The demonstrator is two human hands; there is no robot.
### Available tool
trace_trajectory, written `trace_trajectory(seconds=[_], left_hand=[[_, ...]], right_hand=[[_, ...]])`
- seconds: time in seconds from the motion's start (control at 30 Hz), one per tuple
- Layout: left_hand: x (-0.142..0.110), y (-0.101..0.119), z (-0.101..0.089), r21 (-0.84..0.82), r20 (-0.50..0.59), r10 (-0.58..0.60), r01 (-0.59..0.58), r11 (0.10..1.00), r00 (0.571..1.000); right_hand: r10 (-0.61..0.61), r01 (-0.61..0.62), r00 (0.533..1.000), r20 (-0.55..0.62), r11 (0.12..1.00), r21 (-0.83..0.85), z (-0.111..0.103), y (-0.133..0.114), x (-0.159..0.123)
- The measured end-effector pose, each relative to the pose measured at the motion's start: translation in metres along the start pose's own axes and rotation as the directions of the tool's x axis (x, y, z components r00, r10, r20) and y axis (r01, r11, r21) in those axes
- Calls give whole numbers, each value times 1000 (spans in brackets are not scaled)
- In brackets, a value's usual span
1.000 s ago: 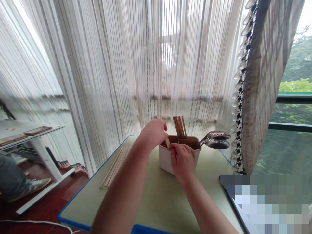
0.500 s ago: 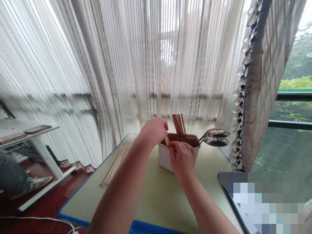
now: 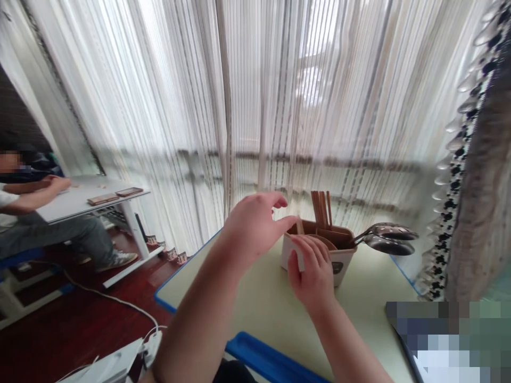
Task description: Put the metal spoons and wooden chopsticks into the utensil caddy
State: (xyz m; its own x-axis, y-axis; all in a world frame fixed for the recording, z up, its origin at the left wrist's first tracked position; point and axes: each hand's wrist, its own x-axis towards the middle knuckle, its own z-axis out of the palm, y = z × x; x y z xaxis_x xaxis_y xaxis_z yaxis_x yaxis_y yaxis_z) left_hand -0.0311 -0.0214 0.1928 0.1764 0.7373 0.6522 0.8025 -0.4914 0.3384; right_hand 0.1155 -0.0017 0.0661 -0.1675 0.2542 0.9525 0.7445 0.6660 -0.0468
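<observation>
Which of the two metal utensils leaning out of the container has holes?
The upper utensil: holes dot its head, while the lower utensil just beneath looks plain and solid. Both lean rightward out of the container.

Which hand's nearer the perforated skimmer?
Right. The right hand is at the front of the white utensil holder, left of the perforated skimmer in view; the left hand is farther left, by the holder's left end.

Backlit striped sheer curtains (image 3: 183, 80) span the window side; at left a white-topped table (image 3: 72, 205) stands on dark red flooring (image 3: 40, 340), a pale, blue-edged table (image 3: 267, 303) nearer
</observation>
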Motion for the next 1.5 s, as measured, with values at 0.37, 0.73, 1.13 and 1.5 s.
trace_trajectory(seconds=[0.37,0.73,1.13,1.5], left_hand=[[-57,-161,113,240,22,-402,386,891,915],[-67,-168,131,404,145,-540,449,797,829],[-66,-162,127,375,95,-589,520,768,802],[-67,-159,117,379,7,-584,539,753,812]], right_hand=[[319,-477,776,544,861,175,55,0,-46],[353,-551,691,631,822,143,72,14,-64],[310,-525,718,623,829,193,73,18,-68],[291,-517,692,661,838,172,70,14,-64]])
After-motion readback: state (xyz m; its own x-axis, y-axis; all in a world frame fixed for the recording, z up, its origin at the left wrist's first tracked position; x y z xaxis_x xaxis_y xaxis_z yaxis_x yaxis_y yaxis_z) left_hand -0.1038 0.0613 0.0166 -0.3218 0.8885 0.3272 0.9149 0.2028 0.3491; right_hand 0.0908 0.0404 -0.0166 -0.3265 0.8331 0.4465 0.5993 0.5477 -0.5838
